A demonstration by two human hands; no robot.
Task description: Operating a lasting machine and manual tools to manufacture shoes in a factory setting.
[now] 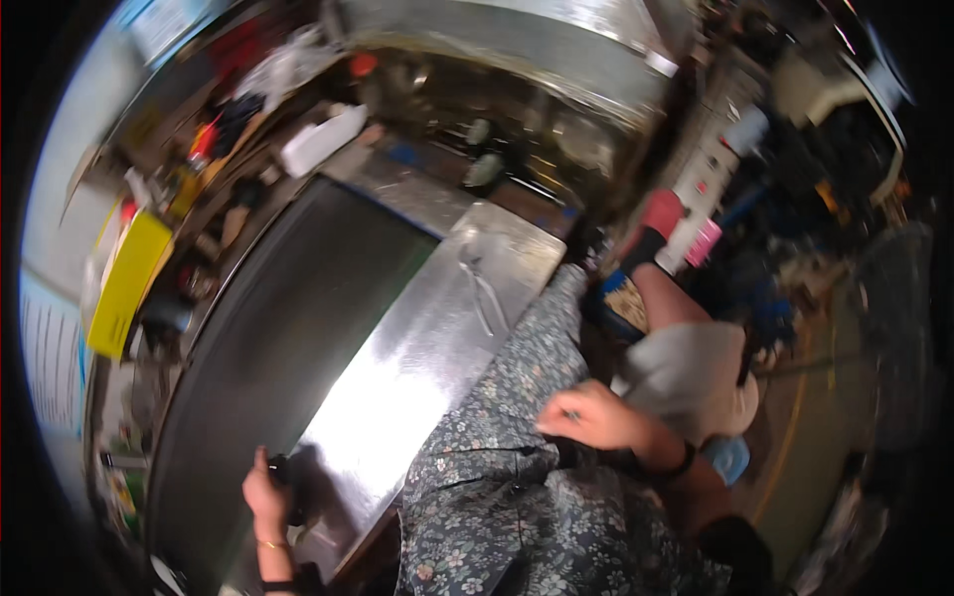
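My left hand is at the lower left, over the near end of a shiny metal plate. Its fingers close round a small black object that is too dark and blurred to name. My right hand hangs over my floral apron, fingers curled in toward the thumb. Whatever lies between those fingertips, if anything, is too small to tell. On the far part of the plate rests a silver hand tool with two long handles, like pliers.
Left of the plate runs a wide dark conveyor-like surface. A yellow box and a white bottle stand among clutter beyond it. A metal housing spans the back. At right is another person's bare limb, above a blue bin.
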